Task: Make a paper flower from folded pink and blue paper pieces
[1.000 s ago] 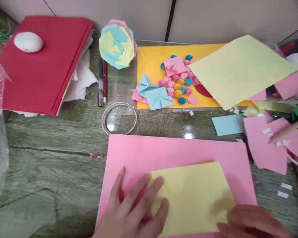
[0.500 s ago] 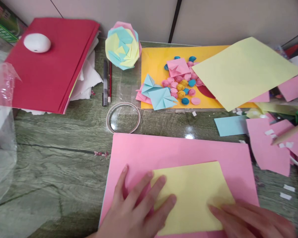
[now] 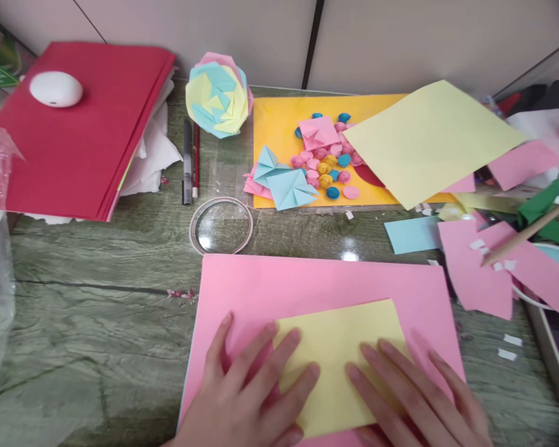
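Observation:
A folded yellow paper (image 3: 338, 338) lies on a large pink sheet (image 3: 317, 282) at the near edge of the green table. My left hand (image 3: 251, 397) rests flat, fingers spread, across the yellow paper's left edge and the pink sheet. My right hand (image 3: 410, 397) lies flat on the yellow paper's right part, fingers stretched forward. Neither hand grips anything.
A red paper stack (image 3: 74, 136) with a white oval object (image 3: 56, 89) sits far left. A paper ball (image 3: 218, 94), two pens (image 3: 189, 161), a tape ring (image 3: 221, 225), an orange sheet (image 3: 274, 118) with small paper rosettes, a loose yellow sheet (image 3: 428, 139) and pink scraps (image 3: 489, 267) lie beyond.
My right hand has slid from the lower right corner up and left onto the yellow paper, fingers now stretched flat. My left hand has stayed in place.

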Demonstrator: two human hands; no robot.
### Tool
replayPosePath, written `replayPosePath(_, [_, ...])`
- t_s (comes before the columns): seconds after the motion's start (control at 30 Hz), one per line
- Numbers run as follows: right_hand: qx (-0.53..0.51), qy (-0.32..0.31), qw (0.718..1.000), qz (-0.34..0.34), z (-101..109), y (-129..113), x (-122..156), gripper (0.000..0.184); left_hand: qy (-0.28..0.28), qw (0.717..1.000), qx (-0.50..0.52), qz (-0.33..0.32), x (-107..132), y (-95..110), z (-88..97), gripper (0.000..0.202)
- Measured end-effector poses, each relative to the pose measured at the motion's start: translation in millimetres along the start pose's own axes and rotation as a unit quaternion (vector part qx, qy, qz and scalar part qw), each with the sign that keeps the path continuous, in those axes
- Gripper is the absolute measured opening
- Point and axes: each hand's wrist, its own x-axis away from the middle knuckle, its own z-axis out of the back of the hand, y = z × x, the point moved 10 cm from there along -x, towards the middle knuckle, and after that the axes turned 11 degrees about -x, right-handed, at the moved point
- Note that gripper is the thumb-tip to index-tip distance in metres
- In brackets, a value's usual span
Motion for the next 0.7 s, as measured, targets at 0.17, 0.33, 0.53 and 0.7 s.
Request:
replayPosePath(0.17, [0.018,-0.025,0.996,0.079,-1.6,-7.8,-0.3,0.044,0.001,1.000,-0.004,0.003,-0.1,-0.3,-1.9,0.040])
replayPosePath(0.33, [0.001,-0.020,0.999,0.042,1.8,-2.2,-3.7,0.041,-0.002,1.000,-0.001,0.013,1.5,-0.9,-4.6,0.041])
replayPosePath(0.53, [0.002,-0.013,0.999,0.038,5.2,-3.1,-5.4,0.040,0.004,1.000,0.006,0.028,3.5,-1.7,-6.5,0.041])
replayPosePath(0.7, [0.014,-0.016,0.999,0.039,4.2,-2.9,-4.6,0.042,0.019,0.999,0.011,0.040,5.0,-3.6,-7.3,0.039])
